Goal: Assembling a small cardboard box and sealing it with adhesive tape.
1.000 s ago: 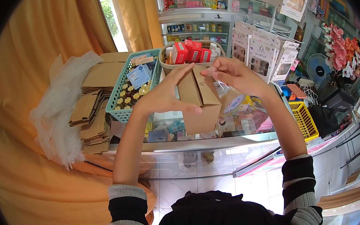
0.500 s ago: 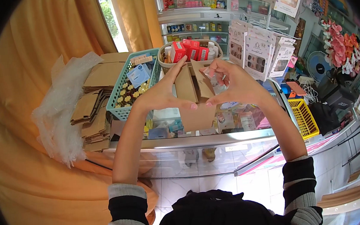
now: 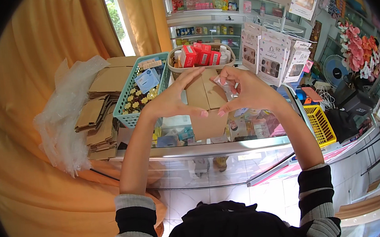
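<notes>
A small brown cardboard box [image 3: 209, 125] stands on the glass counter, its two top flaps folded down so that they meet at a middle seam. My left hand [image 3: 169, 102] grips its left side, fingers along the far part and thumb at the near top edge. From the right, my right hand [image 3: 252, 89] holds the box too, its thumb pressing near the same edge. The right fingers are curled beside a clear, shiny bit of plastic [image 3: 229, 87], which I cannot make out well.
Left of the box stands a teal basket [image 3: 128, 120] of small bottles. Flattened cardboard [image 3: 100, 131] and clear plastic wrap [image 3: 62, 126] lie farther left. Behind sits a beige basket [image 3: 179, 68] with red boxes. At right are a rack of nail sets [image 3: 269, 60] and a yellow basket [image 3: 321, 126].
The box's two top flaps, raised with a gap between them, now lie flat and meet at the seam. Both hands have stayed almost in place around the box.
</notes>
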A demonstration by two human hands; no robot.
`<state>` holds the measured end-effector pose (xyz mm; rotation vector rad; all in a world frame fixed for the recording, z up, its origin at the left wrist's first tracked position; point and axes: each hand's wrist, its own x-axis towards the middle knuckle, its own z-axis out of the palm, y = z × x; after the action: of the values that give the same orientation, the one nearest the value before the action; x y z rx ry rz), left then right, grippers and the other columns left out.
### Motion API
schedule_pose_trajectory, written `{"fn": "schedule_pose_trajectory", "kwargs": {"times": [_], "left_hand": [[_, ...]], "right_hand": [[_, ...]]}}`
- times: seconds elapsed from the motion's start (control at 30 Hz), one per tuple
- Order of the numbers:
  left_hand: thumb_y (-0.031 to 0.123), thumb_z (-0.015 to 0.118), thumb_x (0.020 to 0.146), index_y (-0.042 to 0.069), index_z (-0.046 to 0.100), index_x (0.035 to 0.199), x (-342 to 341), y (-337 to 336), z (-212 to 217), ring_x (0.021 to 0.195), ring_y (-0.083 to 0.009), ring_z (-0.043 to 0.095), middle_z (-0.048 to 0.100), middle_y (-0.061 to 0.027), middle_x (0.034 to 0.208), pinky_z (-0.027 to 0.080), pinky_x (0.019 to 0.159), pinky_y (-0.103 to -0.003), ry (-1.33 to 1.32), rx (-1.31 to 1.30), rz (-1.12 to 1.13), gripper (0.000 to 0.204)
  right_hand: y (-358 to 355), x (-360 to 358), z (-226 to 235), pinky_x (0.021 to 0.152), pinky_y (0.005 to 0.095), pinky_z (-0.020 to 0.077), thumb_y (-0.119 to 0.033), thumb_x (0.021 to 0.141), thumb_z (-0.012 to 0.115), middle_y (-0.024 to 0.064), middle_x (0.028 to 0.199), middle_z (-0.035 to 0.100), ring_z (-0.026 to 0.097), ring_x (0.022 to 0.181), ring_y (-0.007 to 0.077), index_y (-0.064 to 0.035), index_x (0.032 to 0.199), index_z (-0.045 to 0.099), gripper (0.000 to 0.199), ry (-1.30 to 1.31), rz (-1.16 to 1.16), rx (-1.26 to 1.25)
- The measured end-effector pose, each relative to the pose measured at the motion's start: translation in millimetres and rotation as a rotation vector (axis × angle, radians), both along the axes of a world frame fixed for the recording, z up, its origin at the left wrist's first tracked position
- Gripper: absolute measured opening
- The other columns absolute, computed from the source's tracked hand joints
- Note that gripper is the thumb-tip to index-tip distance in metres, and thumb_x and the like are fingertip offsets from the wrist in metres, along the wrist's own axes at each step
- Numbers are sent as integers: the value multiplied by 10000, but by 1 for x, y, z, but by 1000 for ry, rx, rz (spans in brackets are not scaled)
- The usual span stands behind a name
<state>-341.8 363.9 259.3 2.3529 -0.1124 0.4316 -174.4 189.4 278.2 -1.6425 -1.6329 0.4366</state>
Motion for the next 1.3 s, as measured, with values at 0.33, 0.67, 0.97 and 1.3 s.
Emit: {"fn": "schedule_pose_trajectory", "kwargs": {"times": [0.33,0.67,0.97,1.3], "left_hand": [[322,772,714,45,462,1291,7,-7,-6,1264,-255,374,362,-136,1370,294,1057,-353,-50,-39,157,711],[314,788,694,40,455,1294,9,-5,-11,1268,-260,368,363,-142,1370,292,1060,-353,-84,-26,150,739],[315,787,694,62,449,1304,8,-6,-12,1262,-261,370,364,-142,1367,289,1060,-368,-72,-71,154,742],[375,822,621,-25,439,1280,8,-11,-8,1271,-264,372,371,-171,1344,296,1055,-356,-69,-173,166,861]], "right_hand": [[1,7,1,593,220,358,-159,601,835,95,1177,589,398,676,62,-84,887,430,501,112,88,-12],[10,53,14,679,212,385,-126,871,492,159,1169,588,466,709,47,-82,911,513,63,429,424,-2],[28,50,26,684,226,420,-114,875,498,141,1086,613,496,714,59,-61,923,533,80,414,478,-46],[68,36,40,627,207,430,-205,911,526,-17,868,602,521,717,47,-62,915,561,148,200,552,-232]]}}
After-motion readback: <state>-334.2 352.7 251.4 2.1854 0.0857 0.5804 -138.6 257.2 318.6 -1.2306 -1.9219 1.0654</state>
